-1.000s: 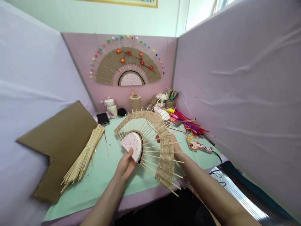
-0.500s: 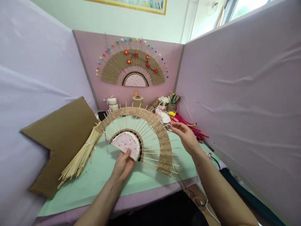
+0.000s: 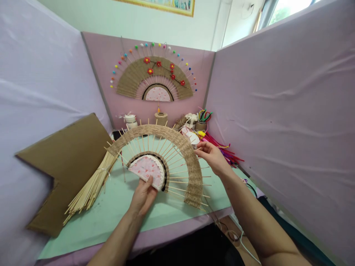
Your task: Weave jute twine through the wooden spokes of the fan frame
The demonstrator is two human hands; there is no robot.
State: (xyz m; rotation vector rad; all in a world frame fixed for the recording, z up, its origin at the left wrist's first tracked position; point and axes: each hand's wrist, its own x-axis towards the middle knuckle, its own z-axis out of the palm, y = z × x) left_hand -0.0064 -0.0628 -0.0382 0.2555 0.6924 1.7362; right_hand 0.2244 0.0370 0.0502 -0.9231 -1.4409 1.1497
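Note:
My left hand point(image 3: 143, 196) grips the pink half-round centre point(image 3: 146, 170) of a woven fan point(image 3: 177, 145), holding it upright above the green mat point(image 3: 119, 207). The fan has thin wooden sticks radiating out and a band of tan twine woven across them. My right hand point(image 3: 212, 157) is at the fan's right edge, fingers pinched at the twine band near the stick tips. What the fingers pinch is too small to name.
A finished fan with coloured beads and red flowers point(image 3: 155, 78) hangs on the pink back wall. A stick bundle point(image 3: 91, 186) and brown cardboard point(image 3: 63, 162) lie left. A twine spool point(image 3: 161, 118), jars and coloured pipe cleaners point(image 3: 222, 146) stand at the back right. A cable point(image 3: 238, 240) hangs off the front edge.
The fan has turned from edge-on to facing me and risen a little. My right hand came out from behind the fan to its right edge.

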